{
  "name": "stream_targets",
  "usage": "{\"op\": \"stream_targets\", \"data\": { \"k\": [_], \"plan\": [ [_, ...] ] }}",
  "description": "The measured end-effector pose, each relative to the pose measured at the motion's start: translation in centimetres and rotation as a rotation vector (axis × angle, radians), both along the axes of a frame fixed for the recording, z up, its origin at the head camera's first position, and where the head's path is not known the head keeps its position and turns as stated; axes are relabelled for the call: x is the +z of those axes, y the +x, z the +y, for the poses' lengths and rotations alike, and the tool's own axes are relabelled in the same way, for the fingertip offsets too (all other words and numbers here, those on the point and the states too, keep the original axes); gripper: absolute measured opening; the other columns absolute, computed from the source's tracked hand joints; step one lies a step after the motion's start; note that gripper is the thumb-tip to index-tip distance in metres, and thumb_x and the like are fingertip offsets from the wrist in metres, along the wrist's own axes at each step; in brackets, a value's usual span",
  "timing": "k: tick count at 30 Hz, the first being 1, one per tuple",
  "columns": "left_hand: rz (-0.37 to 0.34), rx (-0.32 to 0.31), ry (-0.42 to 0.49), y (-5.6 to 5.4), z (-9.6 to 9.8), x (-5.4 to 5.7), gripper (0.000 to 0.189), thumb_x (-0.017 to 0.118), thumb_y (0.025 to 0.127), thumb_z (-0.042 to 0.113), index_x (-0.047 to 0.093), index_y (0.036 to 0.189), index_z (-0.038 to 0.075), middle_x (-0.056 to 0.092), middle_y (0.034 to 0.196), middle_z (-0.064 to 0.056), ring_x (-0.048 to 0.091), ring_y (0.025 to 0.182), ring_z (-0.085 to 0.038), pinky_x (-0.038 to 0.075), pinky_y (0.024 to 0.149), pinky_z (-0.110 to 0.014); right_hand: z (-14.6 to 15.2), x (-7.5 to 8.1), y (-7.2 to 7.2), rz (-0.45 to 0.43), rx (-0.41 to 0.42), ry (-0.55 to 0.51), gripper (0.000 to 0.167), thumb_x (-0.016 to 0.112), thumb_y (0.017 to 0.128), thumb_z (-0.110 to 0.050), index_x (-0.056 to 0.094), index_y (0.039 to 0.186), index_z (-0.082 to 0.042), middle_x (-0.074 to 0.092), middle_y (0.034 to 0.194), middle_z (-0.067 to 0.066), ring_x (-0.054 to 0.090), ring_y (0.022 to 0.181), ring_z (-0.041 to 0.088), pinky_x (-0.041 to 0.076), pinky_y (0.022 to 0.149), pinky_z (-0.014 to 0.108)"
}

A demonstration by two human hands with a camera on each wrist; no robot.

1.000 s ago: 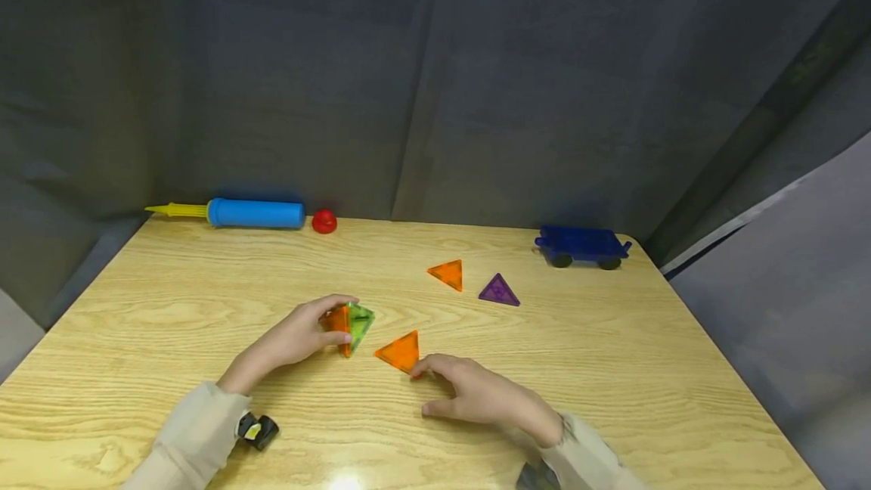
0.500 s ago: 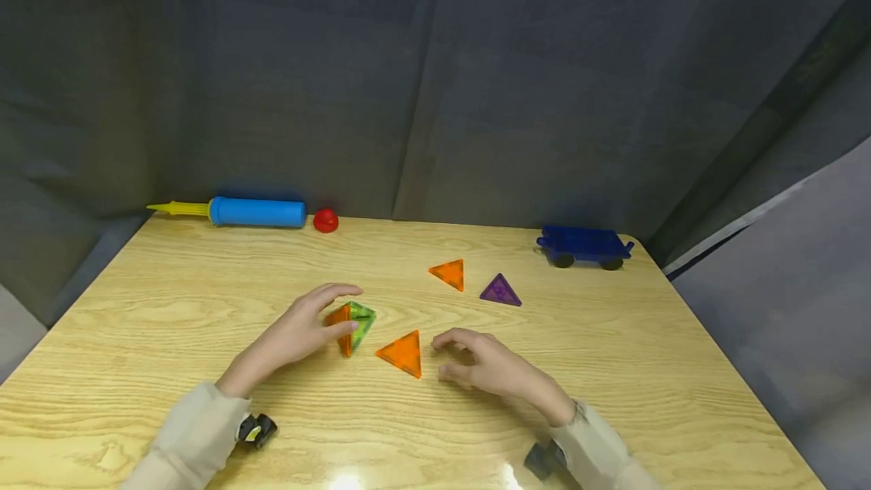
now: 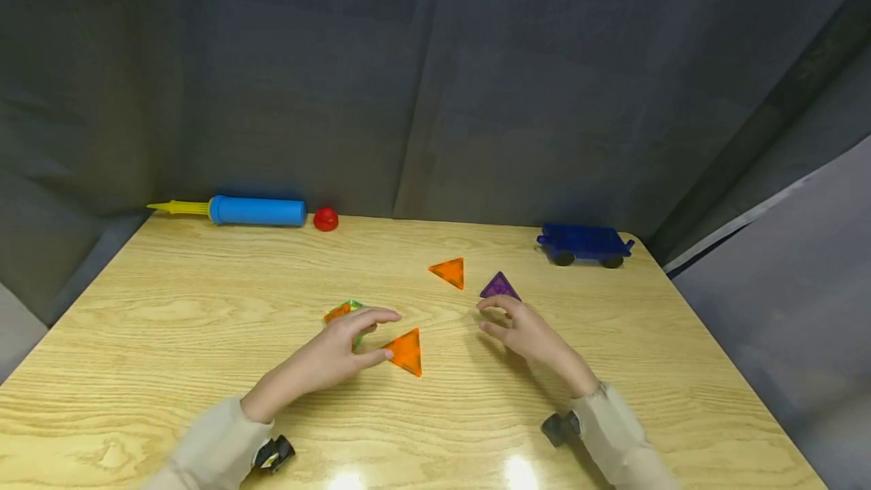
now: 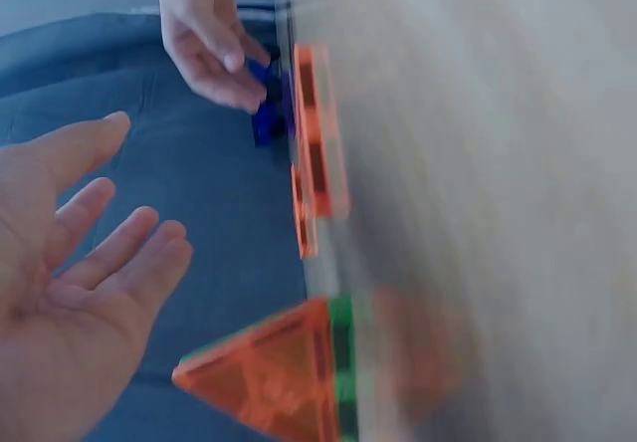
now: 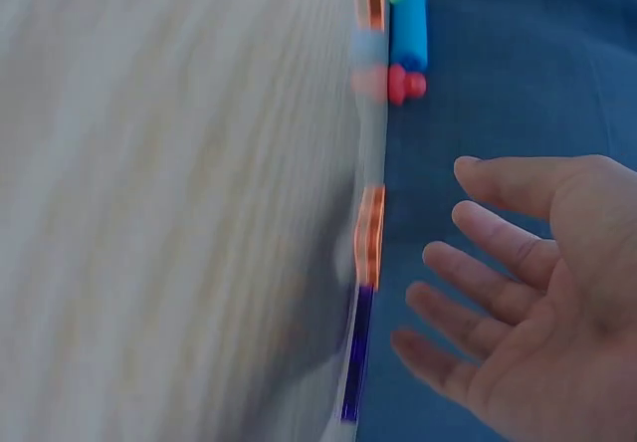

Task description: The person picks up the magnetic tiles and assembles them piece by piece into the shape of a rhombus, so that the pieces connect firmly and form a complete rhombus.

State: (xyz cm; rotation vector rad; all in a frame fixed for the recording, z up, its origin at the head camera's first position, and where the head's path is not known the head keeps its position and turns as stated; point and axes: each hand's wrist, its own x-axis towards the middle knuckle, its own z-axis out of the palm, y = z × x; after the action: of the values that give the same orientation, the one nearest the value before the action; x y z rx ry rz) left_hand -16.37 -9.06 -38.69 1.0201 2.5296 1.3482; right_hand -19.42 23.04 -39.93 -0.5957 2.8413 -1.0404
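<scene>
My left hand (image 3: pixel 343 350) hovers with loosely spread fingers, its thumb tip over the left corner of a flat orange triangle tile (image 3: pixel 407 352). Partly hidden behind that hand is a joined piece of orange and green triangle tiles (image 3: pixel 337 313); in the left wrist view this joined piece (image 4: pixel 284 367) stands up from the table. My right hand (image 3: pixel 531 335), fingers slightly bent and holding nothing, is just in front of a flat purple triangle tile (image 3: pixel 500 285) and covers its lower edge. Another orange triangle tile (image 3: pixel 449 272) lies left of the purple one.
At the back left edge lies a blue and yellow hand pump (image 3: pixel 255 210), with a small red domed object (image 3: pixel 326 219) beside it. A dark blue wheeled toy wagon (image 3: pixel 585 243) stands at the back right corner. A dark curtain (image 3: pixel 422 82) hangs behind the wooden table (image 3: pixel 204 286).
My left hand has let go of the joined orange and green piece and moved right. My right hand has left the front orange tile and moved right and away, to the purple tile.
</scene>
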Motion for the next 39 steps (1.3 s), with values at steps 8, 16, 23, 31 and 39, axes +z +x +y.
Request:
{"op": "stream_targets", "data": {
  "k": [8,16,23,31,39],
  "plan": [
    [-0.186,-0.067,-0.128,0.4,0.6,-0.8,0.056,0.063,0.092,0.031,0.046,0.140,0.010,0.045,0.143,-0.011,0.041,0.132,-0.033,0.035,0.105,-0.050,2.6,-0.2,-1.0,-0.088,-0.068,0.021,0.055,0.062,0.093,-0.025,0.043,0.138,0.001,0.036,0.145,0.027,0.033,0.132,0.046,0.031,0.103,0.060],
    [-0.236,-0.093,-0.224,0.1,0.5,-1.1,0.060,0.061,0.092,0.037,0.042,0.143,0.010,0.043,0.145,-0.013,0.038,0.134,-0.033,0.033,0.106,-0.051,3.7,-0.4,-1.1,-0.208,-0.074,0.025,0.066,0.058,0.095,-0.031,0.029,0.146,0.001,0.027,0.149,0.027,0.024,0.137,0.046,0.025,0.107,0.060],
    [-0.257,-0.120,-0.270,0.1,0.4,-1.1,0.059,0.060,0.093,0.038,0.043,0.143,0.010,0.040,0.146,-0.018,0.036,0.135,-0.034,0.032,0.107,-0.051,4.0,-0.3,-0.8,-0.234,-0.041,0.004,0.065,0.057,0.097,-0.026,0.026,0.146,0.004,0.027,0.150,0.026,0.024,0.137,0.045,0.023,0.108,0.058],
    [-0.286,-0.135,-0.262,0.2,0.2,-1.2,0.061,0.060,0.093,0.036,0.042,0.143,0.007,0.034,0.149,-0.022,0.028,0.139,-0.034,0.028,0.109,-0.052,3.8,-0.1,-0.2,-0.216,-0.033,0.013,0.060,0.058,0.096,-0.026,0.033,0.142,0.004,0.037,0.145,0.026,0.031,0.134,0.045,0.026,0.107,0.058],
    [-0.296,-0.152,-0.266,0.5,0.1,-1.0,0.062,0.060,0.093,0.037,0.042,0.143,0.006,0.031,0.149,-0.024,0.028,0.139,-0.036,0.028,0.108,-0.052,3.5,-0.3,0.8,-0.181,-0.015,0.016,0.052,0.060,0.095,-0.022,0.041,0.137,0.000,0.047,0.137,0.023,0.031,0.134,0.045,0.022,0.108,0.059]
  ]
}}
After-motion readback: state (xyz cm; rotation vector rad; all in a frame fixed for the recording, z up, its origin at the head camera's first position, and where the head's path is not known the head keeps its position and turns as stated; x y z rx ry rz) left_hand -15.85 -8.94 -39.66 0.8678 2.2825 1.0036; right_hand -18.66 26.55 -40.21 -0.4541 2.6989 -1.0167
